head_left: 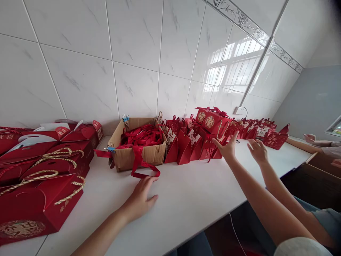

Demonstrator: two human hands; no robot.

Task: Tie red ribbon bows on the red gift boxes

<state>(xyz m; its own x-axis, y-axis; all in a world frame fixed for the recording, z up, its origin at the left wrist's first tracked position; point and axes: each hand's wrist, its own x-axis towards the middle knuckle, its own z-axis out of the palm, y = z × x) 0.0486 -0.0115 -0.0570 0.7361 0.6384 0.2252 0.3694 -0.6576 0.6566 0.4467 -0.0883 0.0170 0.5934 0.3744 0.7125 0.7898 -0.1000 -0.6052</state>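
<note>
My left hand rests low over the white table, thumb spread away from the fingers. Its fingertips meet or nearly meet the looped end of a red ribbon, which trails from a cardboard box full of red ribbon. Whether they touch it, I cannot tell. My right hand is raised with thumb and fingers apart, holding nothing, just in front of stacked red gift boxes with gold emblems and a gold rope handle. Small red triangular boxes stand between the cardboard box and that stack.
Larger red gift boxes with gold rope handles crowd the left. A co-worker's open hand hovers right of mine, near more small red boxes. Another person's hand is farther right. Blue binder clips grip the cardboard box; a tiled wall stands behind.
</note>
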